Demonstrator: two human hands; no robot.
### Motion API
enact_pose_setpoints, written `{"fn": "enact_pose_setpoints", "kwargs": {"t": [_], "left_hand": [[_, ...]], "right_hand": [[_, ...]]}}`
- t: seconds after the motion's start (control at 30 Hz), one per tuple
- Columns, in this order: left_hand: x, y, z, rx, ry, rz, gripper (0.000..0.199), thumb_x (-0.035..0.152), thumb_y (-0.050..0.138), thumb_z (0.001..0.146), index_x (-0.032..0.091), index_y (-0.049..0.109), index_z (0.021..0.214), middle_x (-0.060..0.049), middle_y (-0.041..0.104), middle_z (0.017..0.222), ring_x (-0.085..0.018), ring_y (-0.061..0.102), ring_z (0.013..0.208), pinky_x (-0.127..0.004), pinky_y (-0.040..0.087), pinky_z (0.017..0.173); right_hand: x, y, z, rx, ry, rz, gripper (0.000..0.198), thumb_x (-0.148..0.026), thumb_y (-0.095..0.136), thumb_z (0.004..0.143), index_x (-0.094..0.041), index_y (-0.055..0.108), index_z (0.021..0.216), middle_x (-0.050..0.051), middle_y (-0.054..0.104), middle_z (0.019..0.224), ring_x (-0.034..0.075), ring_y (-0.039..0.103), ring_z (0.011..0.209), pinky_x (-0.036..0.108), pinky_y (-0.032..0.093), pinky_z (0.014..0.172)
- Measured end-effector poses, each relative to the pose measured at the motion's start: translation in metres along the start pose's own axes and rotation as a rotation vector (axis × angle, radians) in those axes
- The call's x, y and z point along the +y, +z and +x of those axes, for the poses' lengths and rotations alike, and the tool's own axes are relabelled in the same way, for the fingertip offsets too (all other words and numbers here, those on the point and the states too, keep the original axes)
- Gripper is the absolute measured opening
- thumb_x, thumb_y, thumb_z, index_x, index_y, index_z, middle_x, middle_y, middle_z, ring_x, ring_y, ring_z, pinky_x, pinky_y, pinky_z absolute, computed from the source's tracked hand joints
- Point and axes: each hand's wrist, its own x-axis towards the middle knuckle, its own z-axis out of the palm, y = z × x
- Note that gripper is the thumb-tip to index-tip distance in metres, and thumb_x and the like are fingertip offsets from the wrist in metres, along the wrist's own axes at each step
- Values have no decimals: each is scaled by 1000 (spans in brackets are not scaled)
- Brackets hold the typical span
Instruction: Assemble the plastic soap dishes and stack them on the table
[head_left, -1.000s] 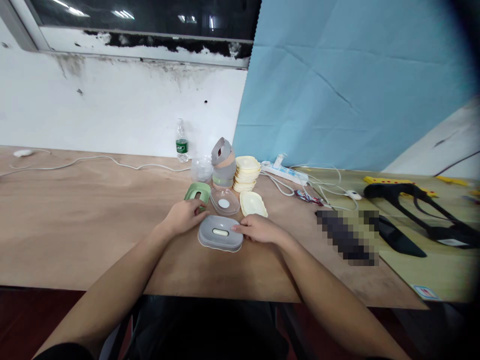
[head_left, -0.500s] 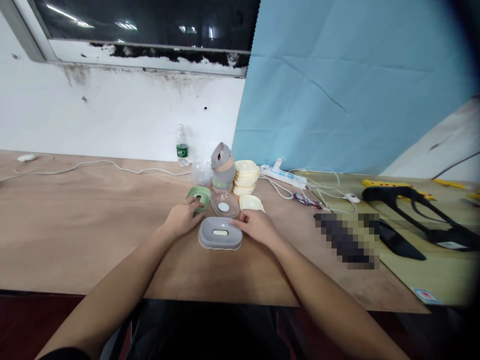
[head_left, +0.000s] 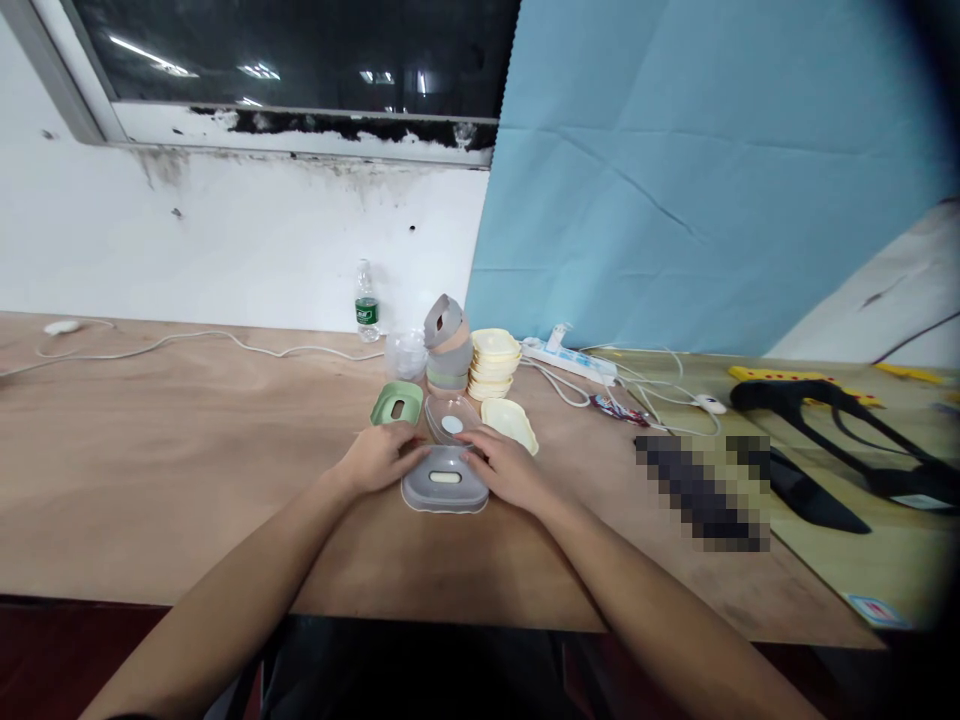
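Note:
In front of me lies a grey soap dish (head_left: 445, 497) with a slotted top and a pale rim showing beneath. My left hand (head_left: 381, 458) rests at its left upper edge, thumb stretched along the dish, fingers near the clear lid. My right hand (head_left: 508, 466) is at its right upper edge, fingers apart, with its fingertips over the edge of the clear lid. That clear plastic lid (head_left: 441, 412), with a round white sticker, lies just behind the grey dish. A green slotted tray (head_left: 410, 392) sits beyond my left hand. One cream tray (head_left: 513, 424) lies beyond my right hand.
Behind stand a stack of grey, peach and green pieces (head_left: 450, 355), stacked cream trays (head_left: 493, 365), clear plastic pieces (head_left: 405, 355) and a water bottle (head_left: 367, 312). A power strip (head_left: 577, 360) with cables and black straps (head_left: 847, 440) lie to the right.
My left hand has left the green tray and moved right to the grey dish. My right hand has shifted inward over the clear lid's edge. The cream tray behind it now shows more.

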Motion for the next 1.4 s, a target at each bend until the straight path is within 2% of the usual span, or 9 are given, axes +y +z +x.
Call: {"fn": "enact_pose_setpoints", "kwargs": {"t": [0.13,0.27,0.43,0.57,0.73,0.87,1.07,1.27,1.4], "left_hand": [[0,1,1,-19,-11,5,28,42,46,89,21,63,97,-4,67,90,-18,61,82,-26,44,69],[1,3,0,-18,-43,14,28,43,48,88,21,63,98,-4,67,92,-18,62,83,-27,44,69],[-1,4,-1,140,-168,-59,47,48,49,88,22,47,127,-4,66,100,-17,62,79,-28,46,69],[-4,1,-3,278,-191,-98,55,49,45,89,21,38,136,-6,63,107,-14,59,73,-28,45,69],[1,-3,-6,322,-168,-167,49,49,47,89,19,49,128,-1,63,83,-10,52,59,-25,42,64],[8,-6,-7,253,-154,-224,57,49,50,88,19,41,136,5,55,61,-10,51,56,-23,40,60],[10,-8,-5,90,-176,-258,47,54,47,87,20,56,120,7,48,50,-11,47,50,-23,35,53],[8,-7,-4,-18,-209,-259,47,57,46,86,19,57,111,5,52,54,-12,50,51,-24,33,50],[8,-7,-3,-97,-193,-193,46,59,48,84,20,57,107,3,57,59,-14,53,54,-25,34,51]], "right_hand": [[2,1,1,64,38,36,30,-26,52,87,-22,61,116,6,60,107,17,59,85,30,46,78],[1,-4,3,215,115,116,25,-33,57,84,-21,64,105,5,58,98,13,54,66,29,45,67],[-4,-11,-1,420,132,260,30,-46,62,80,-19,61,92,4,56,84,11,47,58,28,44,62],[-9,-8,-2,338,226,553,43,-59,58,77,-21,52,94,0,53,69,12,47,52,26,42,51],[-9,-3,3,252,333,800,48,-64,51,78,-22,44,99,-2,55,71,8,42,41,24,37,40],[-7,-5,3,245,396,671,53,-62,45,82,-20,45,115,-2,56,64,10,42,41,23,35,41],[-7,-13,-3,140,332,396,42,-51,40,89,-19,56,113,-2,54,57,14,52,55,24,40,53],[-4,-14,-1,20,257,234,35,-38,39,91,-18,62,108,5,68,87,18,61,76,27,43,68],[-3,-13,-1,-29,230,164,32,-35,40,91,-20,64,106,5,70,95,19,62,85,28,43,72]]}}
